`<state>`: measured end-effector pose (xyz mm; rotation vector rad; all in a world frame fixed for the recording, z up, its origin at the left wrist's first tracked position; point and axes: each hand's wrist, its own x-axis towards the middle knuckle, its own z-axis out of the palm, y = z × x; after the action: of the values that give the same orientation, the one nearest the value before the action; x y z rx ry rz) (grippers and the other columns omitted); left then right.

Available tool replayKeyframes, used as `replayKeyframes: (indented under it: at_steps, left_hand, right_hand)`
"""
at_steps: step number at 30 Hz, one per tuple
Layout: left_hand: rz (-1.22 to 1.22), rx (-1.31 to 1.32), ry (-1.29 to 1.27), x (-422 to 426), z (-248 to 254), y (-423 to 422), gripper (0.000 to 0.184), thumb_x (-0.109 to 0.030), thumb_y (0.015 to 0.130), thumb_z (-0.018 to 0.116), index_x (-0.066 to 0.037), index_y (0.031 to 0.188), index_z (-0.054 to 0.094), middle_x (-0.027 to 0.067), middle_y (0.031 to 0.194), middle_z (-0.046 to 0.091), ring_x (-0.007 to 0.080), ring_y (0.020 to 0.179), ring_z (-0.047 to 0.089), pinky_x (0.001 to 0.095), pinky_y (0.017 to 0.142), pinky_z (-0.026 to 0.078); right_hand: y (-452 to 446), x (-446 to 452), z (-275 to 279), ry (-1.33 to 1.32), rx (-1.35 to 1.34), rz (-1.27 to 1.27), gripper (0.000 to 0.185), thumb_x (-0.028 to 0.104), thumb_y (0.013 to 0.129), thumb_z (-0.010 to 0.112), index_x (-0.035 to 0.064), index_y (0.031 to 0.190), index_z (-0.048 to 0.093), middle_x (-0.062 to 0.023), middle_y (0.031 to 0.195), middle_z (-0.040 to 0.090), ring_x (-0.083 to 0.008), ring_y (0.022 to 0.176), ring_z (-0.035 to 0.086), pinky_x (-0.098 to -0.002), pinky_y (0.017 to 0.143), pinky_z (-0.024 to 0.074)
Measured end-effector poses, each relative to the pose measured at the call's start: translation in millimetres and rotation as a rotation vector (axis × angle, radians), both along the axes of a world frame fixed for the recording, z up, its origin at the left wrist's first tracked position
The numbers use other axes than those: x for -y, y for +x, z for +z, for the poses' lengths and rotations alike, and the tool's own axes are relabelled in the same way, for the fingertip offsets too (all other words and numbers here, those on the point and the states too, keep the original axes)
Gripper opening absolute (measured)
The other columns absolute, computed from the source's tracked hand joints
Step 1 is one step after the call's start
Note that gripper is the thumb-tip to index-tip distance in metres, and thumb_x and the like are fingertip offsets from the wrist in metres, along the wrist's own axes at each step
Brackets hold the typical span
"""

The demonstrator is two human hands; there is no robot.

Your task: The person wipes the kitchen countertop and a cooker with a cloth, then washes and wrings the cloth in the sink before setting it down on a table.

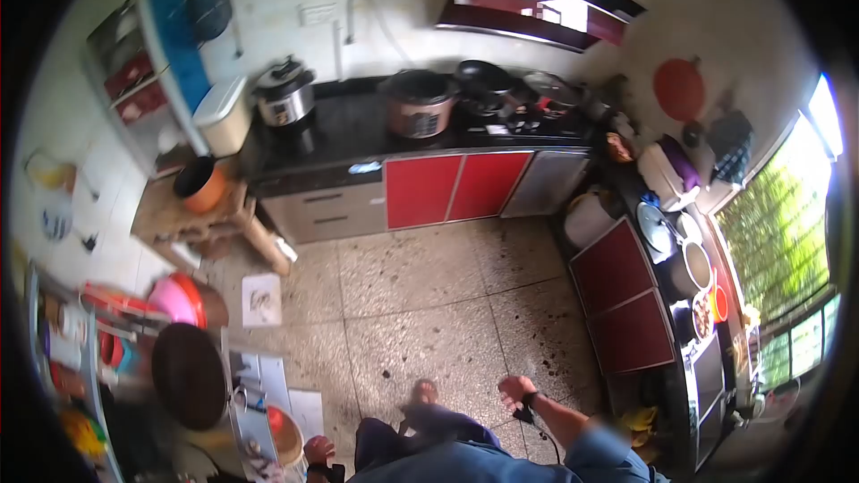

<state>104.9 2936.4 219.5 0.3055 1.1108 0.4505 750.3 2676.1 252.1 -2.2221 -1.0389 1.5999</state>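
Note:
My right hand (517, 391) hangs over the speckled tile floor (420, 322), its fingers loosely bent and a little apart, with nothing visible in them. A black band circles that wrist, and a thin dark cord dangles below it. At the bottom edge, my left hand (319, 450) is small and partly blurred, with a dark band at its wrist. It is nearest to a round tan container (286, 440) on the left, apart from it as far as I can see. Whether its fingers are closed is unclear. One bare foot (425, 390) shows on the floor between my hands.
Ahead, a black counter (349, 116) carries a pressure cooker (285, 94), a large pot (419, 105) and a stove. An orange pot (199, 184) sits on a wooden table (170, 224). Crowded shelves stand left; red cabinets (617, 273) and a pan-laden counter run along the right.

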Motion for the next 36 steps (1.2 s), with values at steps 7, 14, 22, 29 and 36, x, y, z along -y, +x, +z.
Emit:
replayKeyframes:
  at_steps: [7, 14, 22, 29, 36]
  left_hand:
    - [-0.204, -0.413, 0.092, -87.8, 39.2, 135.8, 0.023, -0.015, 0.083, 0.066, -0.009, 0.104, 0.057, 0.0052, 0.088, 0.062, 0.0294, 0.074, 0.069, 0.0379, 0.053, 0.056]
    - [-0.389, -0.404, 0.032, -228.1, 30.0, 208.6, 0.021, -0.018, 0.082, 0.064, -0.008, 0.100, 0.058, 0.0066, 0.084, 0.061, 0.0307, 0.075, 0.069, 0.0424, 0.051, 0.055]
    - [-0.627, -0.524, 0.219, -379.5, 53.6, 349.9, 0.030, -0.020, 0.082, 0.067, -0.004, 0.105, 0.058, 0.0128, 0.097, 0.065, 0.0313, 0.079, 0.069, 0.0430, 0.059, 0.056]
    - [-0.752, -0.413, 0.270, -424.6, 64.2, 537.1, 0.037, -0.023, 0.082, 0.071, -0.008, 0.112, 0.057, 0.0103, 0.101, 0.066, 0.0256, 0.082, 0.070, 0.0353, 0.061, 0.056]
    - [-0.871, -0.286, 0.383, -369.3, 125.3, 711.9, 0.038, -0.028, 0.084, 0.070, -0.008, 0.114, 0.059, 0.0080, 0.103, 0.067, 0.0235, 0.088, 0.069, 0.0338, 0.068, 0.055]
  right_hand:
    - [55.1, -168.8, 160.2, 0.232, 0.035, -0.516, 0.028, 0.028, 0.091, 0.049, 0.0070, 0.099, 0.065, -0.0076, 0.087, 0.070, -0.0183, 0.074, 0.070, -0.0306, 0.058, 0.0582]
    - [67.8, -149.1, 129.2, -0.041, -0.040, -0.639, 0.026, 0.026, 0.091, 0.054, 0.0063, 0.105, 0.065, -0.0090, 0.094, 0.069, -0.0180, 0.077, 0.070, -0.0321, 0.057, 0.0583]
    - [-65.4, -1.9, 50.0, -0.056, -0.432, -1.580, 0.011, 0.012, 0.090, 0.056, 0.0028, 0.091, 0.062, -0.0094, 0.070, 0.063, -0.0205, 0.055, 0.060, -0.0328, 0.043, 0.0467]
    - [-103.0, -40.2, 59.4, -0.445, 0.030, -1.321, 0.015, 0.012, 0.083, 0.065, 0.0069, 0.095, 0.073, -0.0110, 0.086, 0.072, -0.0228, 0.072, 0.071, -0.0352, 0.058, 0.0581]
    - [95.8, -41.3, 8.1, -0.292, 0.415, -0.300, 0.018, 0.033, 0.080, 0.063, 0.0189, 0.082, 0.074, -0.0024, 0.080, 0.072, -0.0156, 0.078, 0.069, -0.0334, 0.063, 0.0543]
